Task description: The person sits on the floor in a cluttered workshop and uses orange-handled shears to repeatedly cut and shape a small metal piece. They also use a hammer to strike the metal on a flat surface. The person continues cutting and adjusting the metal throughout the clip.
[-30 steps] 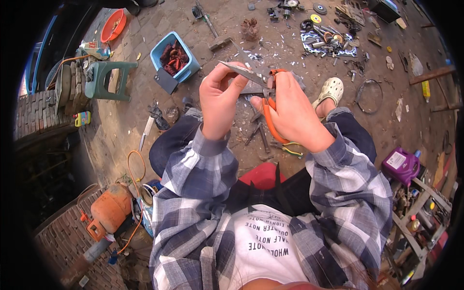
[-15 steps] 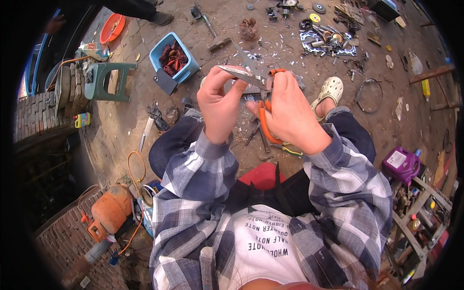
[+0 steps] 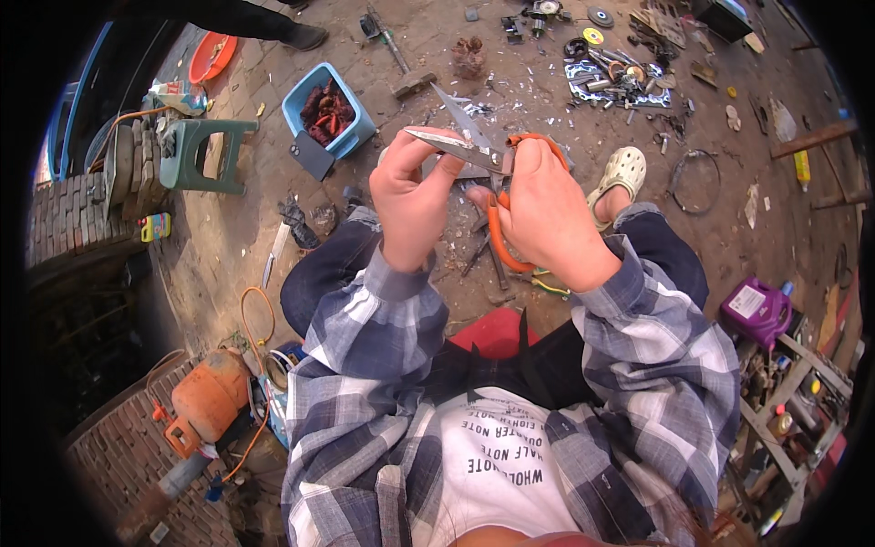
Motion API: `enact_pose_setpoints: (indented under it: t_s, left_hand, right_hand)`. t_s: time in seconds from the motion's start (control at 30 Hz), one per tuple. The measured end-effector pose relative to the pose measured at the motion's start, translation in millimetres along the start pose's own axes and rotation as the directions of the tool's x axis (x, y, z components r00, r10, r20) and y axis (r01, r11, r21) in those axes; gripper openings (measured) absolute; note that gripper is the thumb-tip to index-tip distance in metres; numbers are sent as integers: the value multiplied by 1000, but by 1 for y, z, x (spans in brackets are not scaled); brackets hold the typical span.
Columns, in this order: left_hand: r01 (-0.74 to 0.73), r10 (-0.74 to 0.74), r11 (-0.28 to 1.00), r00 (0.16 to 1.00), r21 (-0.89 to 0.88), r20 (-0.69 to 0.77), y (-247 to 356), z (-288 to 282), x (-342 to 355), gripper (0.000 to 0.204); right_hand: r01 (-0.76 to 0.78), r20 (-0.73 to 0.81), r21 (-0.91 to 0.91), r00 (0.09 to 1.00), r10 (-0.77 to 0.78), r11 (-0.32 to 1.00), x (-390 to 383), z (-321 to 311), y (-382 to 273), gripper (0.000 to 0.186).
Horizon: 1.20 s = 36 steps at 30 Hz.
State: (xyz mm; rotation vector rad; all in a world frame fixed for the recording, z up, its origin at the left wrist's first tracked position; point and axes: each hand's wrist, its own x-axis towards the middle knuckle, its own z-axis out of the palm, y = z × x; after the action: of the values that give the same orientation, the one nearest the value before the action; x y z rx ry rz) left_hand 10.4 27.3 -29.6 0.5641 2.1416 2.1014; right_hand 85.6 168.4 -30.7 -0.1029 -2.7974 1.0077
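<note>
A pair of scissors (image 3: pixel 460 146) with orange handles is held up in front of me, its two metal blades spread apart. My right hand (image 3: pixel 554 214) is closed around the handles near the pivot, with one orange loop showing above the fingers and the other below the thumb. My left hand (image 3: pixel 408 196) has thumb and fingers pinched at the nearer blade, whose pointed end lies across the fingertips. The farther blade points away, free of both hands. Whether anything thin sits between my left fingertips and the blade cannot be made out.
A blue bin (image 3: pixel 357 135) holding dark red pieces stands ahead left, beside a green stool (image 3: pixel 202 164). Long-handled hammer (image 3: pixel 413 85) and metal parts (image 3: pixel 620 77) lie on the littered ground. A knife (image 3: pixel 276 251) lies left; a purple jug (image 3: pixel 756 310) stands right. Someone's leg (image 3: pixel 246 18) shows at the top.
The scissors have turned slightly in my right hand, so more of the upper orange loop shows. The farther blade's tip has shifted a little nearer. My left hand has hardly moved.
</note>
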Motion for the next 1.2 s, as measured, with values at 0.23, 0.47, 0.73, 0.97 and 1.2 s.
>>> enact_pose_setpoints:
  t_s: [0.23,0.47,0.73,0.97,1.2]
  left_hand:
    - [9,-3,998,995,-55,104,-1,-9,6,12]
    - [-26,28,1000,982,-11,188,-4,-16,10,14]
    - [0,-4,999,997,47,81,-4,-7,7,12]
    - [-29,25,997,998,67,59,-6,-6,6,11]
    - [-59,52,994,996,96,77,-5,-9,5,14]
  right_hand:
    - [-81,138,169,989,58,982,-2,-6,-5,50]
    - [-276,410,324,903,129,905,3,-22,-8,52]
    - [29,-29,54,999,-27,998,-2,4,4,55]
    - [3,13,8,1000,-3,1000,-2,1,-1,51]
    - [-55,96,232,995,34,971,-1,-4,-5,53]
